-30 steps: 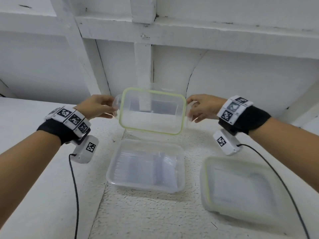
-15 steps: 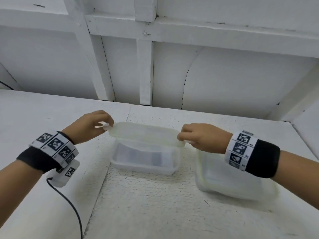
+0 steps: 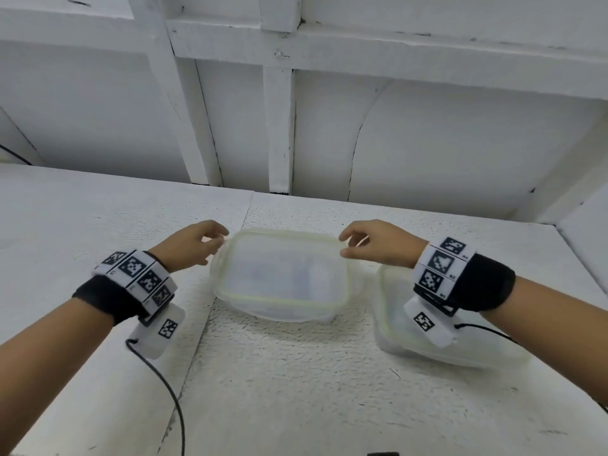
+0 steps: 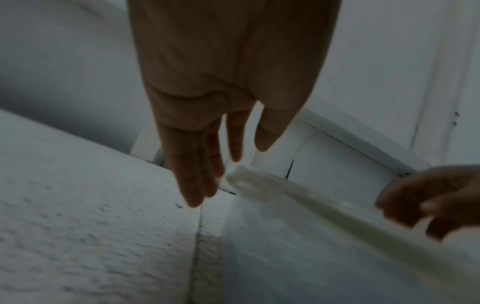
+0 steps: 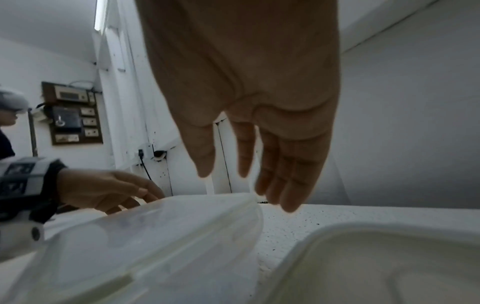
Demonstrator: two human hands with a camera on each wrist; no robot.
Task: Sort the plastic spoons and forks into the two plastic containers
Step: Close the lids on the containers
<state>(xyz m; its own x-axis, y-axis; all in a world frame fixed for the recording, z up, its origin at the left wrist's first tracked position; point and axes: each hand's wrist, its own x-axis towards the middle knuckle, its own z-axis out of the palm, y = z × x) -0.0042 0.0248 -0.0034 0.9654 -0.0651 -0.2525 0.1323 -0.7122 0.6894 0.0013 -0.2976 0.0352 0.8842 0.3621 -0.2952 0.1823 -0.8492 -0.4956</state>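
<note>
A clear plastic container (image 3: 289, 315) stands mid-table with its green-rimmed lid (image 3: 283, 268) lying on top. Pale cutlery shows only as a blur through the lid. My left hand (image 3: 217, 238) hovers at the lid's far left corner and my right hand (image 3: 348, 246) at its far right corner. In the wrist views the fingers (image 4: 192, 191) of the left hand and the fingers (image 5: 291, 195) of the right are straight, just off the lid's edge (image 4: 311, 207) (image 5: 155, 226), holding nothing. A second lidded container (image 3: 394, 340) (image 5: 389, 257) sits to the right, partly hidden by my right wrist.
The table (image 3: 296, 390) is white and rough, with a seam (image 3: 197, 343) running down its left part. A white panelled wall (image 3: 427, 143) closes the back. A black cable (image 3: 158, 373) trails from my left wrist. A switch panel (image 5: 70, 115) hangs on a far wall.
The lid, held upright in both hands a second ago, has come down flat onto the middle container. Both hands have let go of its corners and opened.
</note>
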